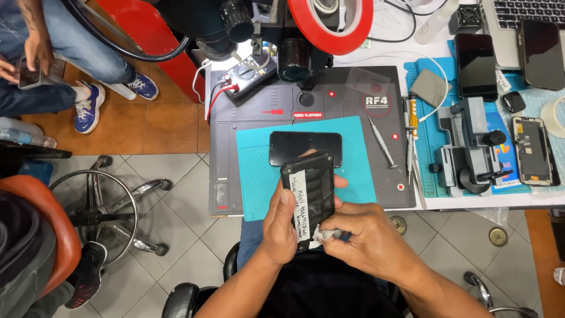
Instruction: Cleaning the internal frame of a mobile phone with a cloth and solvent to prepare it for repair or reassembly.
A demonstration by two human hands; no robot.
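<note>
My left hand (pixel 279 227) grips a black rugged phone (pixel 310 188) by its left side, back up, with a white handwritten paper strip running along it. My right hand (pixel 360 234) pinches a small white bit of paper or tape at the phone's lower end, fingers closed on it. The phone is held above my lap, just in front of the table edge. A second black phone (pixel 305 147) lies screen up on the teal mat (pixel 253 176) right behind the held one.
A dark work platform (pixel 353 112) carries a screwdriver (pixel 382 142), tweezers and a multimeter (pixel 247 73). A grey clamp fixture (pixel 471 147), several phones and a laptop sit at the right. A microscope with a red ring light (pixel 329 23) hangs above. Another person sits at far left beside a stool.
</note>
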